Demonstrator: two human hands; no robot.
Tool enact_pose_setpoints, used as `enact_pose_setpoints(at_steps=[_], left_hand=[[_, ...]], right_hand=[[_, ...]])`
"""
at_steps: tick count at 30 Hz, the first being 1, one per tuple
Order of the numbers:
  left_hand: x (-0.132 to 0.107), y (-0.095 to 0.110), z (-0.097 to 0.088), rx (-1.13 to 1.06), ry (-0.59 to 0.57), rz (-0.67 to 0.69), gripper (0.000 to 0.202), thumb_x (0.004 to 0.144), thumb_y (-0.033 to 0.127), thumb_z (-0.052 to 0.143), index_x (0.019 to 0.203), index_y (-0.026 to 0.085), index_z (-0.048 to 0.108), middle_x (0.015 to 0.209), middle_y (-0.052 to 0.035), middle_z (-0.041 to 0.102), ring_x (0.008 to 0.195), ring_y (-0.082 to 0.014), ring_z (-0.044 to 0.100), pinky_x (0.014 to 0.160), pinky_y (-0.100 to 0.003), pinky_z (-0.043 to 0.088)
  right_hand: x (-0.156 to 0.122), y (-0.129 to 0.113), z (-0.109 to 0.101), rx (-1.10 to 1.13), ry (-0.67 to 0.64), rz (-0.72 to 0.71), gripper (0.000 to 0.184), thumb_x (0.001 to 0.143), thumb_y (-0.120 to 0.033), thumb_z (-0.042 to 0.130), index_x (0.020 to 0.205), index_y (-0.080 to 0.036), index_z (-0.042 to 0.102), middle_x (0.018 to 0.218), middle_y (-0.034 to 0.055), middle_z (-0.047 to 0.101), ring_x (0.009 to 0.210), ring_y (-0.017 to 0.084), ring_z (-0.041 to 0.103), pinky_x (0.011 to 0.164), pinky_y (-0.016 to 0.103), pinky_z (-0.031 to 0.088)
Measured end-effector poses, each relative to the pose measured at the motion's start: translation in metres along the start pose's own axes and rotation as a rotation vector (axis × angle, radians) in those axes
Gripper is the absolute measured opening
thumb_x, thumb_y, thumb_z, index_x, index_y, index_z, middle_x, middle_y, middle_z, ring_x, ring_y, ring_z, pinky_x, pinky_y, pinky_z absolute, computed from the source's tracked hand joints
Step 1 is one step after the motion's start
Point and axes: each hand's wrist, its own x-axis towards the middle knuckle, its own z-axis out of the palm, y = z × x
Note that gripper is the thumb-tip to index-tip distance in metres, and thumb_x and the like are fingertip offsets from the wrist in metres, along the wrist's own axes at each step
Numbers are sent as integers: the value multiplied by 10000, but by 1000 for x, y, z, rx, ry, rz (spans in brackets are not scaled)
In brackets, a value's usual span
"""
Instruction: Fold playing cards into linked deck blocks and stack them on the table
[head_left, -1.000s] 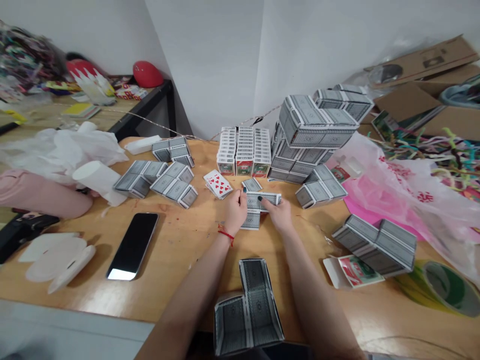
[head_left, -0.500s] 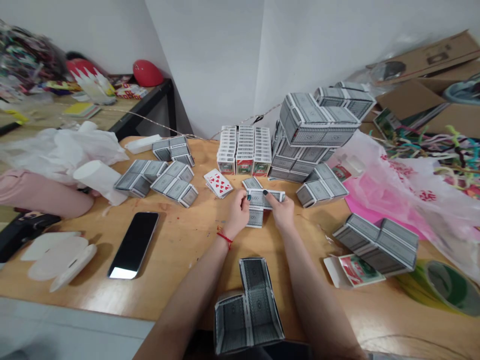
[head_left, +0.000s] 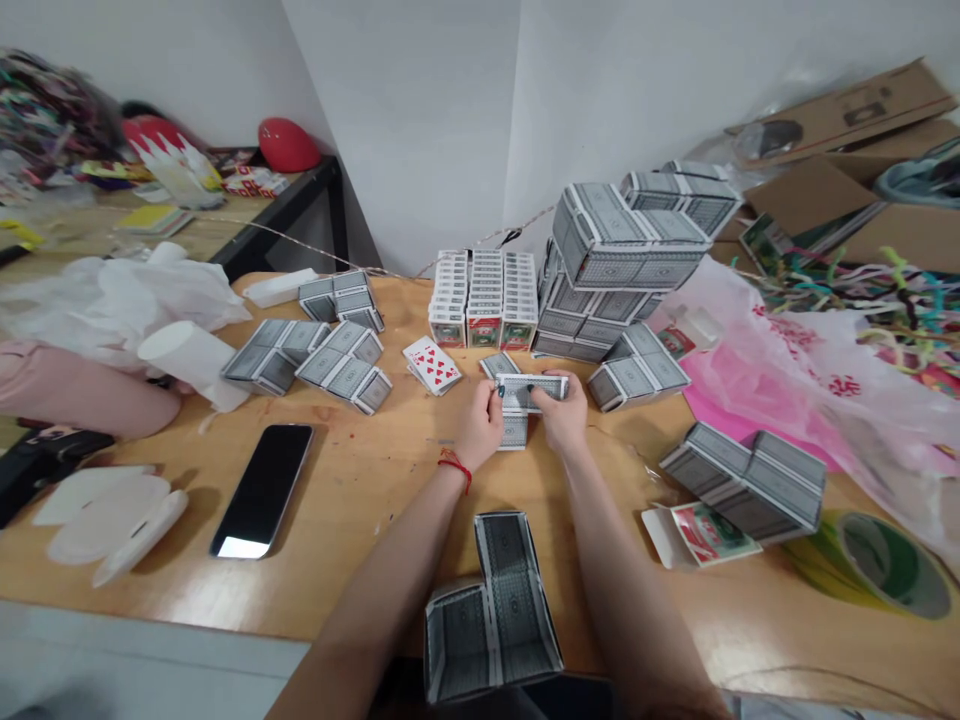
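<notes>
Both my hands meet over the middle of the wooden table (head_left: 360,490). My left hand (head_left: 480,432) and my right hand (head_left: 564,415) together grip a grey-backed stack of playing cards (head_left: 529,391), held on edge by its two ends. Under it a second small pile of cards (head_left: 514,431) lies flat on the table. Another card (head_left: 500,364) rests just behind, and a face-up fan of red cards (head_left: 431,365) lies to the left. A red string circles my left wrist.
Rows of boxed decks (head_left: 484,300) and tall wrapped grey packs (head_left: 622,240) stand at the back. More grey packs lie at left (head_left: 307,355), right (head_left: 746,480) and at the near edge (head_left: 491,605). A black phone (head_left: 262,490), a pink plastic bag (head_left: 795,370) and a green tape roll (head_left: 877,565) also lie about.
My hands have lifted the card stack slightly and moved it away from me, squaring it between both hands. The pile beneath stays where it was.
</notes>
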Motion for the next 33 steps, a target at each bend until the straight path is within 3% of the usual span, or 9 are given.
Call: enact_pose_setpoints(at_steps=[6,12,16,23,26,30,33], left_hand=[[0,2,2,-25,0,8,108,841,188,338,837,182,445,733,-13,483,665,-123,455,624,-241,363],[4,-4,3,-182,-4,-14,138,861,261,333,853,182,447,741,-9,473,661,-115,451,617,-229,377],[6,-5,4,-260,-9,-34,157,860,294,348,872,180,454,745,-10,476,644,-111,450,599,-224,381],[9,-5,5,-262,4,-32,140,856,275,359,877,181,460,736,-11,485,648,-113,465,606,-223,391],[9,-7,5,-251,1,-22,132,853,266,359,894,179,450,768,-19,495,677,-117,482,635,-232,403],[10,-9,6,-224,17,-31,133,853,268,359,898,175,442,802,-31,511,723,-124,501,684,-248,412],[11,-8,8,-209,41,-46,132,852,268,360,888,172,443,800,-34,515,722,-123,501,686,-249,411]], right_hand=[[0,-2,2,20,80,-2,366,492,-148,621,831,-184,489,669,-64,504,547,67,432,517,188,369],[-1,-3,4,381,4,270,437,480,-155,636,860,-240,437,651,-88,496,514,82,480,467,206,414],[1,-3,4,533,-20,344,410,463,-135,659,809,-239,463,674,-86,541,546,90,523,505,232,461],[5,1,-2,623,-78,376,332,494,-97,671,776,-213,541,634,-79,592,563,86,562,530,209,478],[5,0,-3,626,-152,392,286,515,-113,685,761,-191,562,706,-38,636,664,121,604,617,247,506],[2,-4,-1,579,-207,335,270,532,-167,708,765,-180,572,780,-2,656,765,152,619,721,284,507],[-2,-3,1,464,-155,275,296,513,-195,732,757,-176,565,753,-1,651,715,150,616,663,284,509]])
